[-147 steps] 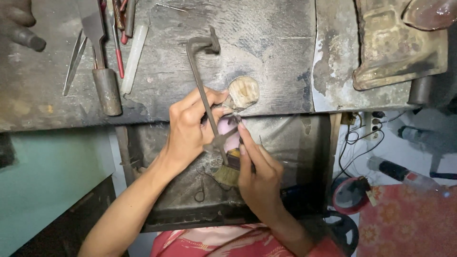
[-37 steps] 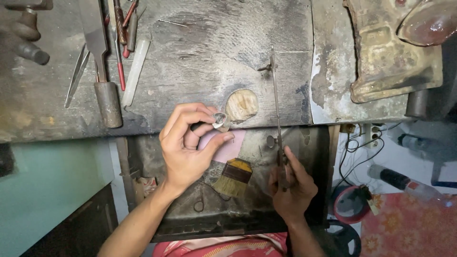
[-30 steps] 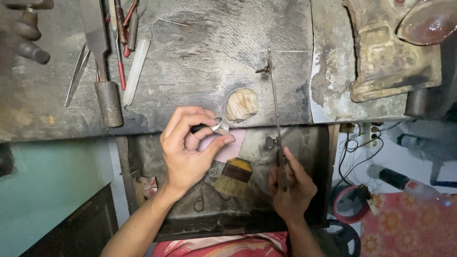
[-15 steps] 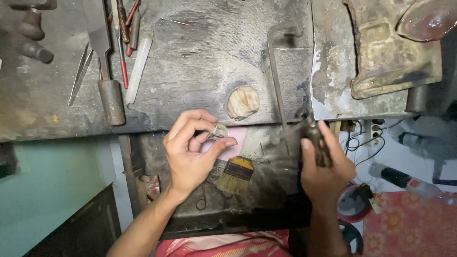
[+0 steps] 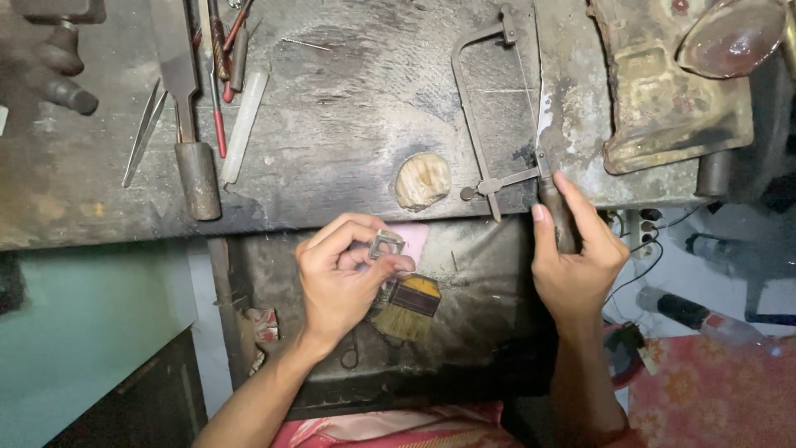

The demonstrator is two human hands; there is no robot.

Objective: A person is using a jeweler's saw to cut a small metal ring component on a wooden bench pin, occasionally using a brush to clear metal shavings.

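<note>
Your left hand [image 5: 344, 278] pinches a small metal frame [image 5: 386, 244] (partly hidden by fingers) at centre; your right hand [image 5: 576, 261] grips the saw [image 5: 489, 108] handle, mostly covered.

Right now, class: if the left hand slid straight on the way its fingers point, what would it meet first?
The left hand, pinching a small metal frame piece, points up and right. Its first obstacle would probably be the bench edge by the wooden peg, though depth is unclear from above.
</note>
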